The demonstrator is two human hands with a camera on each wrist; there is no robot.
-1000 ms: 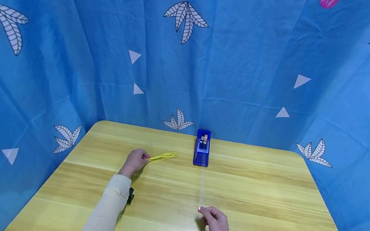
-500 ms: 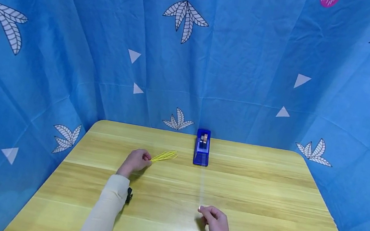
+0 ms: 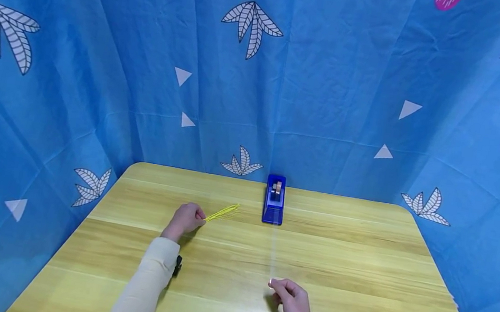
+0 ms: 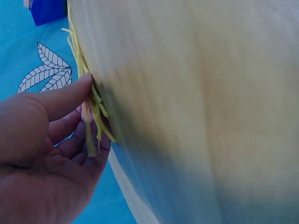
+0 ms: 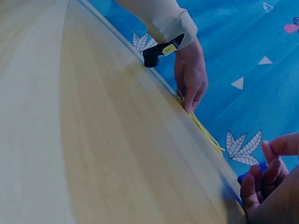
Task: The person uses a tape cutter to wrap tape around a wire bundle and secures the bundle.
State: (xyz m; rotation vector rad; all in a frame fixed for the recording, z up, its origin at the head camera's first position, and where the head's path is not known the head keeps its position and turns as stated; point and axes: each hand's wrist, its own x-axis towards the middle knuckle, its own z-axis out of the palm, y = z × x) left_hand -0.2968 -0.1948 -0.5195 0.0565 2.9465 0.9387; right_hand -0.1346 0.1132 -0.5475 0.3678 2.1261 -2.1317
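On the left of the table, my left hand pinches one end of a bundle of thin yellow wires between thumb and fingers. In the left wrist view, short loose ends of the wires stick out past the thumb, over the curled fingers. A blue tape dispenser stands at the table's back edge. From it a strip of clear tape runs toward me, and my right hand pinches its free end. The right wrist view shows my right hand at the lower right, partly covering the dispenser.
The wooden table carries all of this. A blue patterned curtain hangs behind it and along both sides. The taut tape lies between my two hands. A black wrist camera sits at my left cuff.
My left fingers have shifted slightly right along the yellow wires, and the bundle's angle has changed a little. My right hand, the tape and the dispenser stay in place.
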